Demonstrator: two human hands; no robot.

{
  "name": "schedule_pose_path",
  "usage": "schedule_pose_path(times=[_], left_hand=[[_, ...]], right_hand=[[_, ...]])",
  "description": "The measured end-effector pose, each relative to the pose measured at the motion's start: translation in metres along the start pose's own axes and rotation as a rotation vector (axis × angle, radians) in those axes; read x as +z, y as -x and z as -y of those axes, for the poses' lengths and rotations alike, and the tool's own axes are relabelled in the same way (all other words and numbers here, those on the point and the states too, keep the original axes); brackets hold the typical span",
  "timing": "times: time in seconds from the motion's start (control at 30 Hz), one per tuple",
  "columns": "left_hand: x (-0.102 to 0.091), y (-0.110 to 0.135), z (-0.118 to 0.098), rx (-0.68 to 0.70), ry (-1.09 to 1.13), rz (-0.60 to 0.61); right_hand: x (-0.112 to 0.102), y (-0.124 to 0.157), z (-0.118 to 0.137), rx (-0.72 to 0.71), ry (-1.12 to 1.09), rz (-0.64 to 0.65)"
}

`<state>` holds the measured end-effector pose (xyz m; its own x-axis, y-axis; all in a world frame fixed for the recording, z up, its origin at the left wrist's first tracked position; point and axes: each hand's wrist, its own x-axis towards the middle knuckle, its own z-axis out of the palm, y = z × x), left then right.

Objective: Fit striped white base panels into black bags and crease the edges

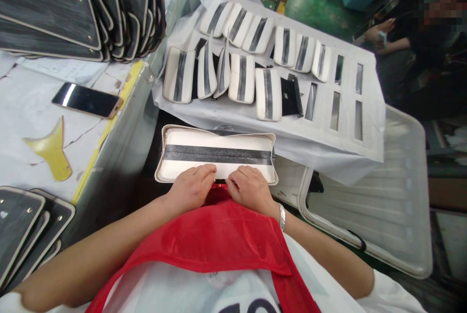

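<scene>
In front of my red apron, a cream bag piece [219, 140] with a black stripe along its length is held sideways, its ends flared up. My left hand [193, 184] is closed on its near edge, left of the middle. Just to the right, my right hand [251, 186] grips the same edge, with fingers curled and a silver bangle on the wrist. The two hands are close together but apart. The thumbs and the underside of the piece are partly hidden.
Several similar cream pieces [242, 78] rest ahead on a white slotted board [343, 145]. On the left table are stacked dark panels [47, 6], a phone [86, 100] and a yellow tool [51, 150]. A translucent bin [394, 206] stands right. Another person sits far right.
</scene>
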<state>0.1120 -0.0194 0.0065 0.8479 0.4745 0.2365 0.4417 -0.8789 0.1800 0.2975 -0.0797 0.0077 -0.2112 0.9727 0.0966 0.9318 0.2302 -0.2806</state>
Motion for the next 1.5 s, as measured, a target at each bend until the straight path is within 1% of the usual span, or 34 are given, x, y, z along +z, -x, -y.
schedule_pose_path(times=[0.13, 0.2, 0.27, 0.4, 0.57, 0.67, 0.73, 0.83, 0.93, 1.03, 1.07, 1.1, 1.13, 1.17, 1.2, 1.23, 1.27, 1.3, 1.37, 1.43, 1.47, 1.5], left_hand=[[-0.002, -0.008, -0.004, -0.146, 0.026, 0.181], [-0.005, -0.014, -0.004, -0.197, 0.066, 0.275], [-0.009, -0.021, -0.002, -0.233, 0.112, 0.336], [-0.016, -0.032, 0.003, -0.254, 0.156, 0.384], [-0.020, -0.037, 0.001, -0.313, 0.137, 0.422], [-0.023, -0.035, -0.003, -0.362, 0.094, 0.383], [-0.026, -0.033, -0.004, -0.412, 0.071, 0.338], [-0.028, -0.031, -0.003, -0.451, 0.063, 0.297], [-0.028, -0.034, -0.005, -0.446, 0.044, 0.278], [-0.028, -0.033, -0.008, -0.430, 0.026, 0.238], [-0.029, -0.029, -0.008, -0.417, 0.034, 0.189], [-0.030, -0.022, -0.007, -0.416, 0.052, 0.109], [-0.032, -0.011, -0.003, -0.442, 0.074, -0.004], [-0.033, 0.002, 0.002, -0.502, 0.097, -0.136], [-0.034, 0.018, 0.008, -0.600, 0.122, -0.272], [-0.035, 0.035, 0.015, -0.729, 0.142, -0.383], [-0.036, 0.051, 0.023, -0.861, 0.172, -0.436], [-0.035, 0.065, 0.029, -0.963, 0.221, -0.417], [-0.034, 0.084, 0.038, -1.075, 0.401, -0.237], [-0.031, 0.090, 0.040, -1.132, 0.660, -0.058], [-0.030, 0.088, 0.039, -1.159, 0.774, -0.015], [-0.030, 0.085, 0.038, -1.184, 0.861, 0.001]], right_hand=[[-0.011, -0.012, 0.004, 0.106, 0.019, 0.192], [-0.020, -0.020, 0.006, 0.118, 0.033, 0.281], [-0.028, -0.028, 0.008, 0.101, 0.057, 0.358], [-0.039, -0.044, 0.012, 0.052, 0.121, 0.478], [-0.052, -0.063, 0.014, 0.067, 0.231, 0.539], [-0.055, -0.063, 0.016, 0.033, 0.246, 0.513], [-0.050, -0.053, 0.019, -0.023, 0.232, 0.443], [-0.034, -0.028, 0.024, -0.146, 0.237, 0.282], [-0.016, -0.004, 0.030, -0.277, 0.339, 0.123], [-0.007, 0.008, 0.037, -0.345, 0.474, 0.058], [-0.006, 0.009, 0.039, -0.356, 0.503, 0.053], [-0.007, 0.010, 0.040, -0.366, 0.520, 0.051], [-0.008, 0.009, 0.042, -0.372, 0.528, 0.049], [-0.009, 0.009, 0.043, -0.374, 0.531, 0.051], [-0.010, 0.009, 0.044, -0.372, 0.529, 0.053], [-0.010, 0.008, 0.045, -0.367, 0.525, 0.057], [-0.010, 0.008, 0.046, -0.361, 0.521, 0.062], [-0.010, 0.009, 0.046, -0.356, 0.518, 0.065], [-0.008, 0.009, 0.047, -0.360, 0.512, 0.069], [-0.008, 0.009, 0.048, -0.382, 0.493, 0.081], [-0.008, 0.008, 0.047, -0.390, 0.478, 0.099], [-0.010, 0.006, 0.047, -0.395, 0.460, 0.129]])
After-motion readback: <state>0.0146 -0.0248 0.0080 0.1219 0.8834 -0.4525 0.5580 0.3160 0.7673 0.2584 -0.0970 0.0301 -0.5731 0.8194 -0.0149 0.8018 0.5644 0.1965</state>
